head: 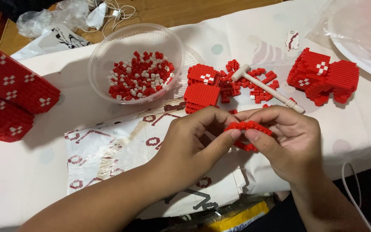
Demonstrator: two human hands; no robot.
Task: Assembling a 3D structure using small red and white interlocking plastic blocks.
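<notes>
- Both hands meet over the printed paper sheet (108, 150), the left hand (194, 141) and right hand (284, 141) pinching one small red brick strip (247, 126) between thumbs and forefingers
- Left hand is closed on the strip's left end, right hand closed on its right end, and neither looks nearer than the other since both touch it
- Strip's long axis runs left to right across the view, roughly level, bridging the gap between the two thumbs; a further red bit shows just below it, half hidden by the fingers
- Taking the plastic bowl (136, 64) of loose red and white bricks as the landmark: the strip lies below and to the right of it, nearer the person
- Just right of the bowl stand two stacked red brick blocks (202, 88), then a scatter of loose red pieces (258, 83) with a small white hammer (265, 86) lying on them
- Well right of the bowl sits a larger red brick model (323, 77)
- Left of the bowl, at the frame edge, rest big red brick panels (9, 92) with white marks
- All of it lies on a pale cloth (22, 180)
</notes>
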